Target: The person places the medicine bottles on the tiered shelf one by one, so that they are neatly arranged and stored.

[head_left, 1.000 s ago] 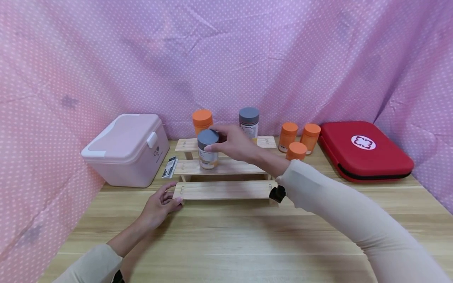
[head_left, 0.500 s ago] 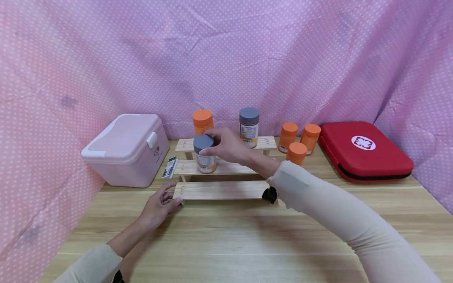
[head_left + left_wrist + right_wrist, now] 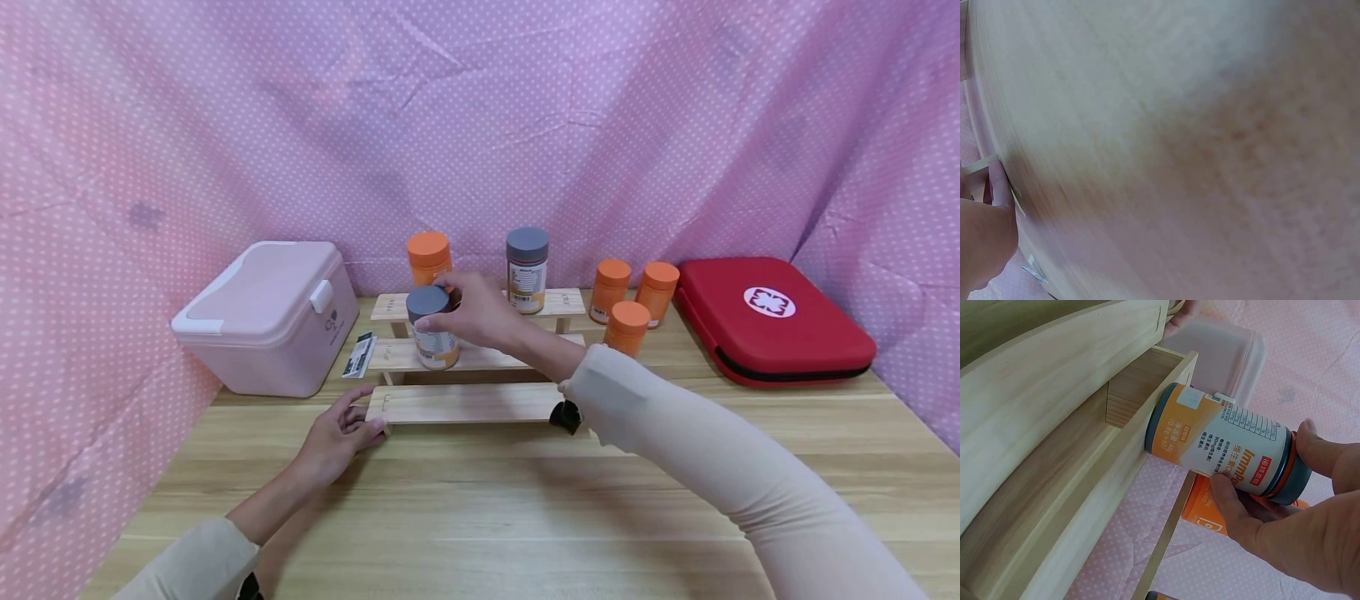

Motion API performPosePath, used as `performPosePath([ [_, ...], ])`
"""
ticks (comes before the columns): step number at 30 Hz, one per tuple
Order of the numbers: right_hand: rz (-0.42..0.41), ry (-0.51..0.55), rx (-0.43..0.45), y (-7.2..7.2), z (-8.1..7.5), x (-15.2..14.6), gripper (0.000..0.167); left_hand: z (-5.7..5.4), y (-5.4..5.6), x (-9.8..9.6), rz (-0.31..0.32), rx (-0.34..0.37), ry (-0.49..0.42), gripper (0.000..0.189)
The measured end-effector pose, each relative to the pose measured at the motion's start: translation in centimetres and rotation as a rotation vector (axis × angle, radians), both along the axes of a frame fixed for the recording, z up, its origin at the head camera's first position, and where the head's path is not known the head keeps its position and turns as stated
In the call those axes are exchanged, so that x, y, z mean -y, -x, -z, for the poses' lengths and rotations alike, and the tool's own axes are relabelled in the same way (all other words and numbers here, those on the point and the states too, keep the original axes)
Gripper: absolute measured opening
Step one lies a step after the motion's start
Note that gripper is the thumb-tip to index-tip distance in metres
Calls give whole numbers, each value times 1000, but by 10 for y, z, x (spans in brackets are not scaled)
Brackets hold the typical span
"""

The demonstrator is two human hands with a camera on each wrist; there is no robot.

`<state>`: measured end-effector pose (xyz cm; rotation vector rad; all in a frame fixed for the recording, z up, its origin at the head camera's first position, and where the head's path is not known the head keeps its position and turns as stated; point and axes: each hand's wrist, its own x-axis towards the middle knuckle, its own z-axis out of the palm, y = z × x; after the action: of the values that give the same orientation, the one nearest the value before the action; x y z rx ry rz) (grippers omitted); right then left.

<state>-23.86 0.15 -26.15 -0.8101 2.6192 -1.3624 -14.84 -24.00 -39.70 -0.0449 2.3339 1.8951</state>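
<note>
My right hand grips a grey-capped supplement bottle by its upper part. The bottle stands upright at the left of the middle tier of a three-step wooden rack. Up close in the right wrist view, the bottle has a white and orange label, with thumb and fingers round its cap end. My left hand holds the left end of the lowest step, thumb at the front. On the top tier stand an orange bottle, partly hidden by my right hand, and another grey-capped bottle.
Several orange bottles stand right of the rack, beside a red first-aid case. Left of it sit a pink lidded box and a small printed packet. A pink dotted curtain hangs behind the wooden table.
My right hand has moved slightly left and down with the grey-capped bottle, with little motion in the last half second. My left hand stays on the rack's end.
</note>
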Motion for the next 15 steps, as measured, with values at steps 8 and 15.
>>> performPosePath([
  [8, 16, 24, 22, -2, 0, -6, 45, 0, 0, 1, 3, -1, -4, 61],
  [15, 34, 2, -14, -19, -10, -37, 50, -1, 0, 0, -8, 3, 5, 62],
])
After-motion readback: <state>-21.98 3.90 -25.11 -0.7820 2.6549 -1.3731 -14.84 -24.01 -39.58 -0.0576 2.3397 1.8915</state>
